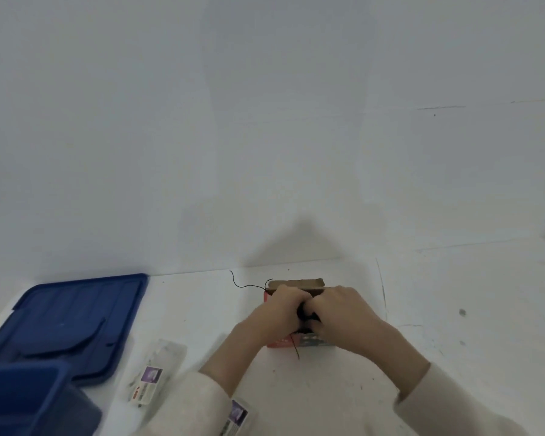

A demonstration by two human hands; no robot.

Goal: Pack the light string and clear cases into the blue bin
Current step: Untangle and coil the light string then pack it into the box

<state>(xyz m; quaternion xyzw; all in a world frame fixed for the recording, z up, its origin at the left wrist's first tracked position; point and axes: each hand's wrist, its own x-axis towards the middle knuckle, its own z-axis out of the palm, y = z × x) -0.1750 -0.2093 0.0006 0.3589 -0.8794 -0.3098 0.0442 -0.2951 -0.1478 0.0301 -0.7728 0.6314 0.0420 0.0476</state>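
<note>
A dark bundle of light string sits over a small red cardboard box on the white table. My left hand and my right hand both curl around the bundle, fingers meeting above the box. Thin black wire ends trail out behind the box and in front of it. A clear case with a purple label lies to the left of my left forearm. A second clear case shows partly under my left sleeve. The blue bin stands at the bottom left corner.
The blue bin lid lies flat on the table behind the bin. A white wall rises just behind the box. The table bears dark scuff marks on its right side.
</note>
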